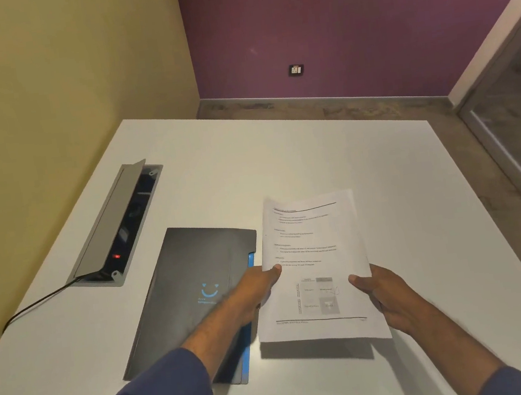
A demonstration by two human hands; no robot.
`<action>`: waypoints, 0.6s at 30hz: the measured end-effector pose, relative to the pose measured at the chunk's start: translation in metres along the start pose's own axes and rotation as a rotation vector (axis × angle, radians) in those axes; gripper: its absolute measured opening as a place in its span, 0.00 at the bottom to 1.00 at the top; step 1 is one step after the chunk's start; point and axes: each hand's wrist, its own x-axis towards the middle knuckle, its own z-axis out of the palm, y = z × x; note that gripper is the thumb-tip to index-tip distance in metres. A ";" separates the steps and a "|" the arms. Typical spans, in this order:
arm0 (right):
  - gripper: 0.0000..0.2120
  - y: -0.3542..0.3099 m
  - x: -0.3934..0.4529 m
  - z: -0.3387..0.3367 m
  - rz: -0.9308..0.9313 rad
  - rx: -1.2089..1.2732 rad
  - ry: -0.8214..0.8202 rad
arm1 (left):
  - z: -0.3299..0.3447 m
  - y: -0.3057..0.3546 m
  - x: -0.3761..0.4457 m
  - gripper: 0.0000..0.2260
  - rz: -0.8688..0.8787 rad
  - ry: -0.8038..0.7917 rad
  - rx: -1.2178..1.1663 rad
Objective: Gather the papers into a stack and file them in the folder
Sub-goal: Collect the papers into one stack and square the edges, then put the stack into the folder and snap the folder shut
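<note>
A stack of printed white papers [316, 256] is held a little above the white table [311, 146], casting a shadow below its near edge. My left hand [256, 290] grips the stack's left edge, thumb on top. My right hand [382, 297] grips its right edge near the bottom corner. A closed black folder [194, 282] with a blue logo and a blue inner edge lies flat on the table just left of the papers, partly under my left forearm.
An open grey cable box [119, 226] with a red light is sunk into the table at the left, a black cable [34, 304] trailing off the left edge. Yellow wall to the left, purple wall behind, a glass door at right.
</note>
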 end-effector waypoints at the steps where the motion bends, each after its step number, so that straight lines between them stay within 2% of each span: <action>1: 0.15 0.002 -0.001 0.002 0.001 0.006 0.015 | -0.003 0.001 -0.001 0.18 0.000 0.022 0.030; 3: 0.15 0.008 -0.004 0.003 -0.006 0.026 0.050 | -0.011 -0.002 -0.001 0.20 0.014 0.116 0.097; 5: 0.16 0.015 -0.006 0.000 -0.014 0.036 0.079 | -0.021 -0.012 0.002 0.16 0.121 0.247 0.134; 7: 0.17 0.024 -0.009 -0.003 -0.016 0.049 0.095 | -0.035 -0.032 0.007 0.09 0.248 0.402 0.306; 9: 0.17 0.034 -0.012 -0.005 -0.008 0.052 0.108 | -0.045 -0.052 0.009 0.06 0.293 0.495 0.523; 14: 0.17 0.053 -0.011 -0.011 0.007 0.050 0.093 | -0.044 -0.079 0.016 0.21 0.228 0.564 0.840; 18: 0.16 0.059 -0.007 -0.017 0.001 0.018 0.069 | -0.037 -0.082 0.019 0.20 0.219 0.622 0.843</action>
